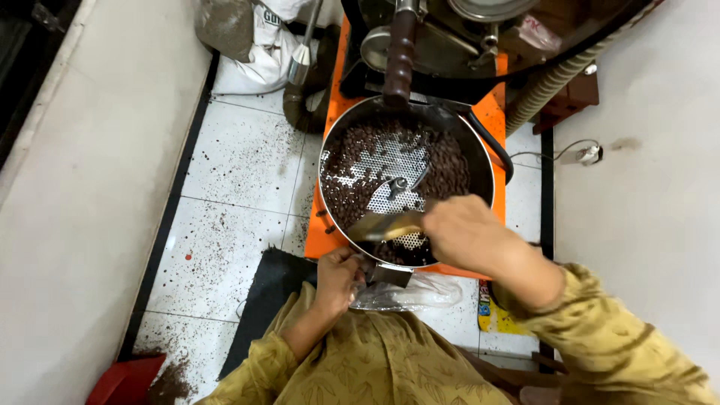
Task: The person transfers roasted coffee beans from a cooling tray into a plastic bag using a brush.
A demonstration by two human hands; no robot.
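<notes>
A round steel cooling tray (480, 154) with a perforated floor holds dark roasted beans (352, 154). My right hand (465, 232) reaches over its near rim and grips a brush or scoop (386, 225), which is blurred, with its head over the beans. My left hand (337, 279) is lower, below the tray's front rim, closed on the mouth of a clear plastic bag (409, 294) beside a small metal chute (390, 275). Both of my sleeves are mustard yellow.
The tray sits on an orange machine base (491, 112) under a dark roaster with a wooden-handled lever (399, 56). A ribbed hose (555, 79) runs off right. White floor tiles (240, 180) carry spilled beans. A sack (259, 45), a black mat (262, 300) and a red dustpan (124, 382) lie nearby.
</notes>
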